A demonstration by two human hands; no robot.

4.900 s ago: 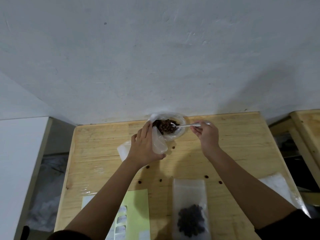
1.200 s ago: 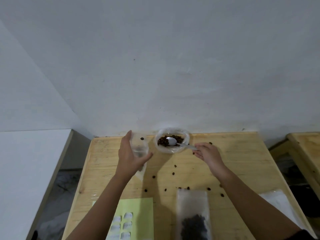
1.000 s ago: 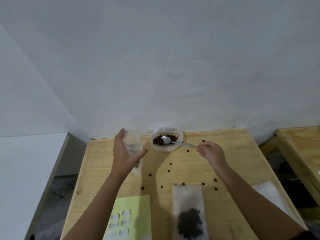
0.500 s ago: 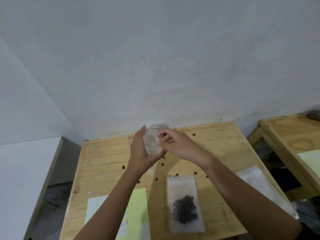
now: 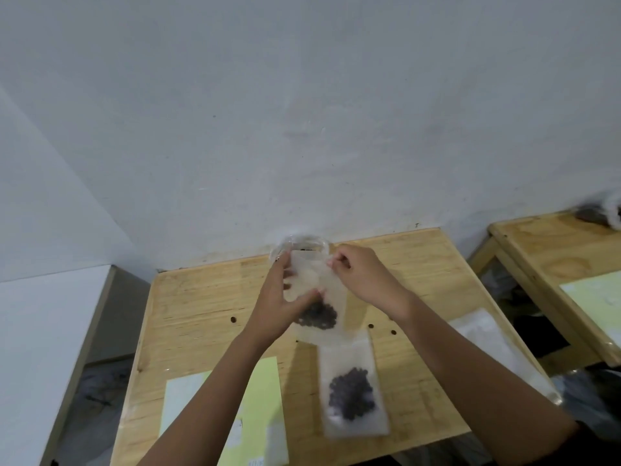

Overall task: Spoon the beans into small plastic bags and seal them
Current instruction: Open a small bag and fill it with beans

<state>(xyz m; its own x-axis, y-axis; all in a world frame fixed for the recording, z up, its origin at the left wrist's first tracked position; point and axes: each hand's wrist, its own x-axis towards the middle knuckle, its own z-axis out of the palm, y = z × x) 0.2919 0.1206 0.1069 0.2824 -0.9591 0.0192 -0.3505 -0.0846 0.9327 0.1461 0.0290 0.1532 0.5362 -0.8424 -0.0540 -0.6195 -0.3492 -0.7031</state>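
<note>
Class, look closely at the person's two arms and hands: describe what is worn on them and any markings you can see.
Both forearms are bare to the frame's bottom. The left hand and right hand show no gloves, rings, watch or markings. A dark sleeve edge shows on the right arm at the lower right corner.

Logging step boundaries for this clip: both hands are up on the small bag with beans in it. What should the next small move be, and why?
Probably pinching along the top edge to seal it. The held bag already has beans pooled at its bottom, the left hand steadies its side, and the right hand grips the upper edge with no spoon in it. Whether the strip is already partly closed is too blurred to tell.
</note>
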